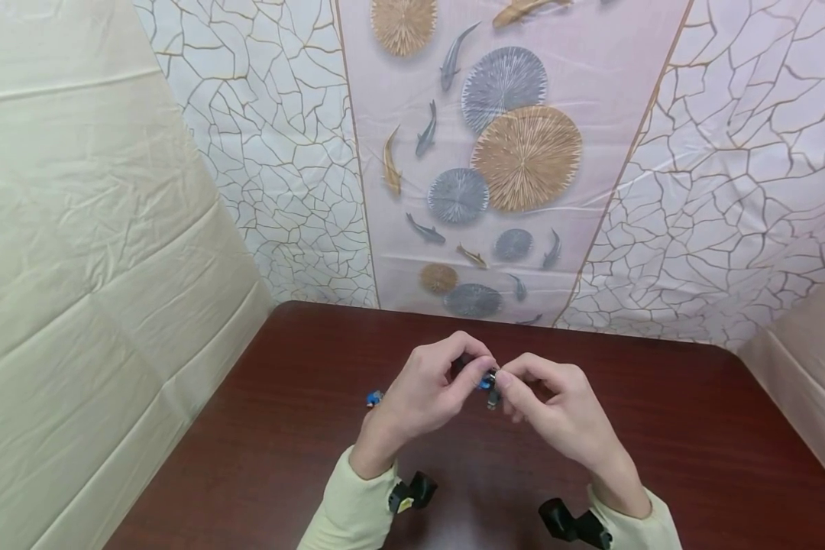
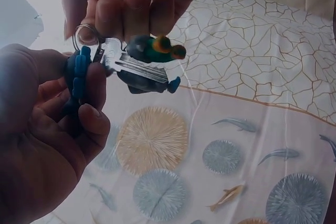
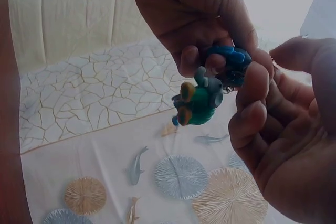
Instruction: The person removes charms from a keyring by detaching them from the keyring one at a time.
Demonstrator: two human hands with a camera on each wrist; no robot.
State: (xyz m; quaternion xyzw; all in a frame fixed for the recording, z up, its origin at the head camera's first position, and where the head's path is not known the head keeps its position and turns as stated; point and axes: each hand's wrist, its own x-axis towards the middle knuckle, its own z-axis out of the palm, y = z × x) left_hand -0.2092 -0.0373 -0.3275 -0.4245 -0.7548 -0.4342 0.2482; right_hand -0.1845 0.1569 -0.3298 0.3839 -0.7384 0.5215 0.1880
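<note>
Both hands meet over the table around a small bunch of keys. My left hand (image 1: 422, 386) pinches a dark piece with a blue edge (image 2: 80, 74) between thumb and fingers. Close against it, my right hand (image 1: 560, 401) has its thumb and fingertips at the metal key ring (image 2: 85, 36). A silver key (image 2: 140, 69) points away from the ring in the left wrist view. Beside it hangs a green figurine charm with orange feet (image 3: 197, 103). Fingers partly hide the ring and the blue-edged piece (image 3: 231, 59).
A small blue object (image 1: 374, 398) shows on the dark red-brown table (image 1: 261, 458), just left of the left wrist. Patterned cloth (image 1: 296, 153) hangs behind the table, with cream cloth (image 1: 96, 229) at the left side.
</note>
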